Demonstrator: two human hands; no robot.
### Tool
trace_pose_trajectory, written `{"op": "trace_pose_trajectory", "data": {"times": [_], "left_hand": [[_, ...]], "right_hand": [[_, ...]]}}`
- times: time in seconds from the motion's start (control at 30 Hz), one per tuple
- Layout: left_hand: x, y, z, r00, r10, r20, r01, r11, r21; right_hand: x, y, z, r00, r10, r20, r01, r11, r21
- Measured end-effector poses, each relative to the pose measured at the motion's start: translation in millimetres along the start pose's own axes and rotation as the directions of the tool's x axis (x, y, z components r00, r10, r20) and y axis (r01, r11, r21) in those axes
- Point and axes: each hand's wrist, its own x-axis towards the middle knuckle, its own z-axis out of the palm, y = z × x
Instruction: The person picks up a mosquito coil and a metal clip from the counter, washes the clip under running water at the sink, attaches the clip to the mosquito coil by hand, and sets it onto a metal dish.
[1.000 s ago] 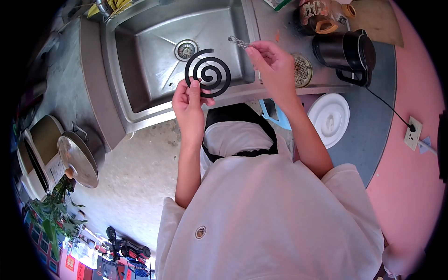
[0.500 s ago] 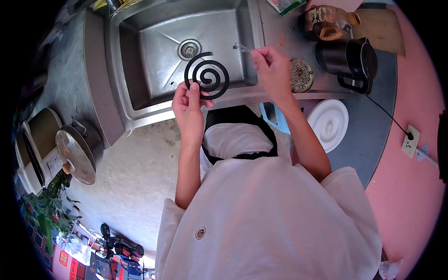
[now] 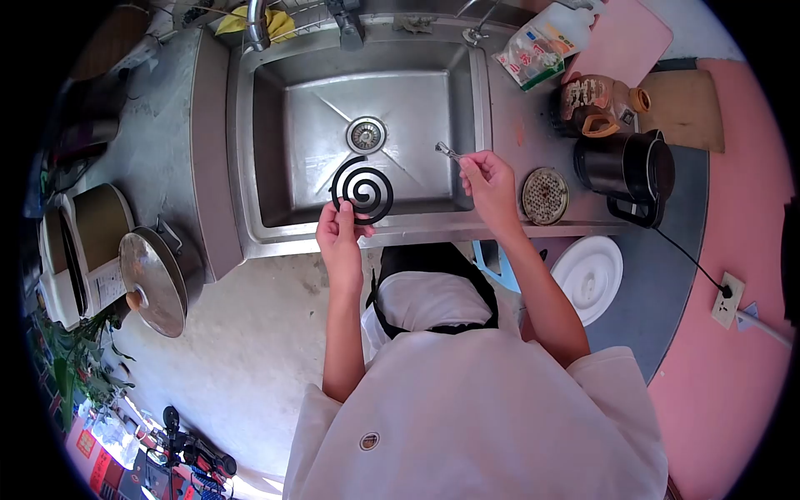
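My left hand (image 3: 338,233) pinches the outer ring of a black mosquito coil (image 3: 364,192) over the front of the steel sink (image 3: 268,150). Between the thumb and fingers of my right hand (image 3: 489,183) is a small thin metal piece (image 3: 447,151), its far end pointing to the upper left; it looks like a coil stand, though the exact shape is hard to make out. Coil and metal piece are apart. Just right of my right hand, a round tin (image 3: 545,197) with a grid-like pattern lies on the counter.
On the right counter stand a black electric kettle (image 3: 627,175), a brown jug (image 3: 602,104) and a green-and-white packet (image 3: 531,57). A white lid (image 3: 587,279) rests nearer my body. Left are a lidded pot (image 3: 156,279) and a tap (image 3: 257,25) at the sink's back.
The view has tilted upward, so the tap and sink back now show. Both hands keep their holds; the metal piece has turned in my right fingers.
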Motion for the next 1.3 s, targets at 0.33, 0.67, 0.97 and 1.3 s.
{"op": "trace_pose_trajectory", "data": {"times": [0.33,0.67,0.97,1.3], "left_hand": [[-19,22,-66,0.938,0.126,-0.324,-0.133,0.991,0.002],[-39,12,-107,0.874,0.078,-0.480,-0.153,0.981,-0.118],[-61,10,-115,0.803,0.123,-0.583,-0.198,0.978,-0.067],[-88,-10,-128,0.737,0.077,-0.672,-0.232,0.962,-0.144]], "right_hand": [[182,-47,87,0.544,-0.628,0.557,0.827,0.291,-0.481],[215,-45,116,0.571,-0.190,0.799,0.819,0.210,-0.535],[178,-36,163,0.589,-0.502,0.633,0.807,0.411,-0.425],[177,-32,198,0.661,-0.544,0.517,0.741,0.581,-0.336]]}}
